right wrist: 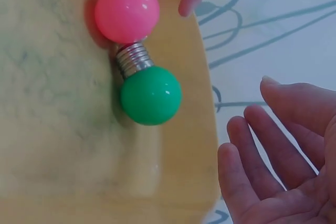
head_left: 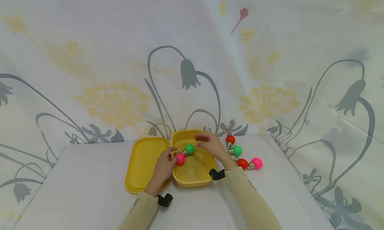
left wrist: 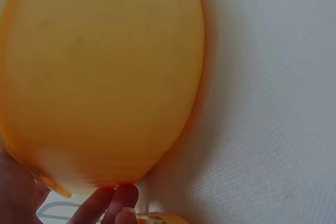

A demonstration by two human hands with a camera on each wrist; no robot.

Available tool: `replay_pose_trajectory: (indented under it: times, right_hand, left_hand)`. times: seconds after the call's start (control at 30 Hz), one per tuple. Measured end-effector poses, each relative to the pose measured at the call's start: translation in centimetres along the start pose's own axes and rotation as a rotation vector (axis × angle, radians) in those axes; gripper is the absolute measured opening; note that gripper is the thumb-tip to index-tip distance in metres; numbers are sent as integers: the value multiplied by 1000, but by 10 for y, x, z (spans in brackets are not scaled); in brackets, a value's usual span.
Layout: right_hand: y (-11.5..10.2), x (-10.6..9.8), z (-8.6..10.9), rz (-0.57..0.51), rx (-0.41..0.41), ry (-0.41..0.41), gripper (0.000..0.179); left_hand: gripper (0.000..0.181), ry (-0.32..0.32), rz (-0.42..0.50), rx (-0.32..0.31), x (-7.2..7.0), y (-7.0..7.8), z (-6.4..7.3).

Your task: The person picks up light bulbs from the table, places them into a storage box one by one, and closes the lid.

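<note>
A pink light bulb point(head_left: 180, 159) and a green light bulb point(head_left: 189, 149) lie inside the yellow container point(head_left: 192, 184), close to its left side. My left hand point(head_left: 164, 163) holds the container's left wall, beside the pink bulb. In the left wrist view the outer wall point(left wrist: 105, 77) of the container hides part of that hand, and some fingertips point(left wrist: 126, 198) show beyond its edge. Over the container's right side, my right hand point(head_left: 211, 145) hovers with nothing in it. Its fingers point(right wrist: 262, 156) are spread apart in the right wrist view, beyond the container's rim from the green bulb.
Left of the container a yellow lid point(head_left: 144, 163) lies flat on the white cloth, partly under my left arm. Several bulbs lie right of the container: a red one point(head_left: 230, 139), a green one point(head_left: 237, 150), another red one point(head_left: 242, 163) and a pink one point(head_left: 257, 163). A flower-printed curtain point(head_left: 192, 90) hangs behind.
</note>
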State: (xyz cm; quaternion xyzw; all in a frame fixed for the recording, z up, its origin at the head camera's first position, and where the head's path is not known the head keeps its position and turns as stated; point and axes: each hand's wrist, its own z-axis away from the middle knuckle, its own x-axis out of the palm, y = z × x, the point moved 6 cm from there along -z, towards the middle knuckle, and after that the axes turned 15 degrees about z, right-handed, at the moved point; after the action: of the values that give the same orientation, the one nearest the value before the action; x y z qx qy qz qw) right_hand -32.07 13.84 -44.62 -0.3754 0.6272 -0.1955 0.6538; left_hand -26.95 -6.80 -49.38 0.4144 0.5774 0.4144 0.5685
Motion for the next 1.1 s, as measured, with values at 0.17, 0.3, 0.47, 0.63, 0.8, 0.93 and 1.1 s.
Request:
replay_pose_trajectory:
  times: [0.17,0.3,0.47,0.63,0.8,0.93,1.1]
  right_hand:
    - [3,-8,5,10,10,12,31]
    - [6,-14,10,-6,4,3,32]
    - [10,-21,16,-8,-5,12,32]
    - [15,-27,20,1,1,31,32]
    - [17,-32,24,2,-6,44,33]
    - [18,-38,27,1,-2,55,34]
    - [22,-45,33,2,30,46,35]
  left_hand:
    - [33,2,2,-3,0,0,0]
    - [32,6,-11,10,0,0,0]
    - [32,7,-20,9,0,0,0]
    - [31,9,-20,13,0,2,0]
    - [30,6,-15,28,-1,4,0]
    - [31,-1,-11,34,0,4,0]
    - [31,10,-11,26,0,2,0]
